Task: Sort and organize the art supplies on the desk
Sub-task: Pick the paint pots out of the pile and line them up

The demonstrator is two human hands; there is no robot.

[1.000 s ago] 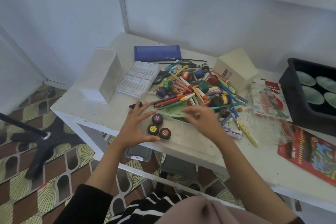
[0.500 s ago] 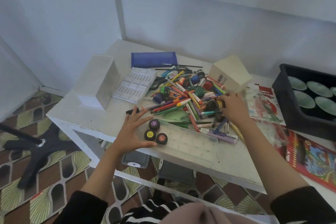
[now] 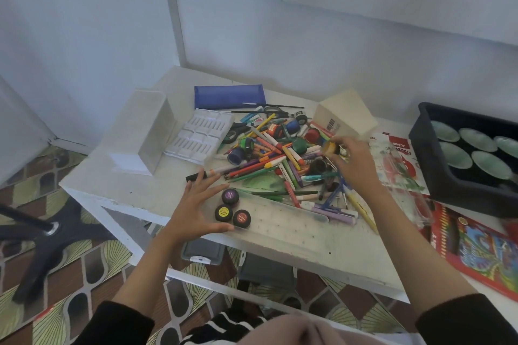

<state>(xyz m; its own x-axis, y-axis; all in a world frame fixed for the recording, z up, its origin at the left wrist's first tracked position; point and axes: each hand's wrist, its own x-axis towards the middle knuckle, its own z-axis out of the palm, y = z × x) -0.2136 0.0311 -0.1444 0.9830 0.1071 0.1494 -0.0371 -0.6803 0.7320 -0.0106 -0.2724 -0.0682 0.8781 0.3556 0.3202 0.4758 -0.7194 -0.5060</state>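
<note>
**Fourth pot in hand, three parked near the desk edge**

The left hand (image 3: pixel 196 206) rests on the desk (image 3: pixel 112 176) with its fingers straight and spread. It holds nothing and flanks three pots (image 3: pixel 223 212) that stand close to the front edge. The right hand (image 3: pixel 357 166) hovers over the far side of the pile (image 3: pixel 280 157), with its fingertips pinching a fourth pot (image 3: pixel 332 147). Whether that pot's lid is tight cannot be told.

The likeliest slip is at the edge. A nudge from the left thumb, or a clumsy set-down of the fourth pot, could push one of the three off onto the floor. A light fingertip pinch could also drop the fourth pot into the pile, where it would scatter pens or roll. If its lid is loose, paint could spill.

A white box (image 3: pixel 148 131) stands at the far left, and a white tray (image 3: pixel 201 134) lies just beside it. A blue case (image 3: pixel 228 96) lies behind the pile. The pile itself lies between the right hand and the three pots. A cream box (image 3: pixel 346 117) sits just behind the right hand, hemming it in. A black bin (image 3: pixel 462 176) and a red box (image 3: pixel 476 244) take up the right side.
</note>
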